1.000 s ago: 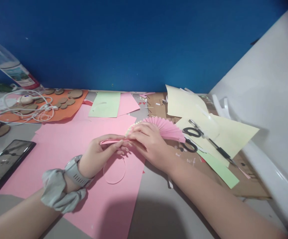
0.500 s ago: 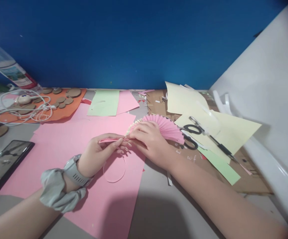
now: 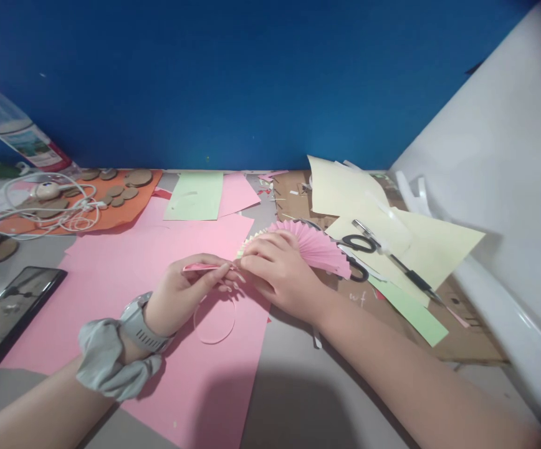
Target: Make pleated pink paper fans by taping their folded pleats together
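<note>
A pleated pink paper fan (image 3: 320,246) spreads out from under my right hand (image 3: 275,265), whose fingers are closed around its pleats. A pale yellow edge of the pleats shows behind those fingers. My left hand (image 3: 196,280) pinches a folded pink strip end, thumb on top, right beside the right fingertips. The exact join between the two hands is hidden by the fingers. Below them a thin pale loop (image 3: 214,319), like a rubber band, lies on a large pink sheet (image 3: 191,386). A watch and a grey-green scrunchie sit on my left wrist.
Black-handled scissors (image 3: 360,243), a pen (image 3: 413,277), cream paper (image 3: 439,237) and a green strip (image 3: 415,318) lie on cardboard at right. Leftward are a phone (image 3: 15,312), tangled white earphones (image 3: 76,212), cardboard discs on orange paper (image 3: 133,212) and a tilted bottle (image 3: 32,140).
The fan's right end has swung slightly down and to the right, covering more of the scissors' lower handle. Both hands keep their hold in nearly the same place.
</note>
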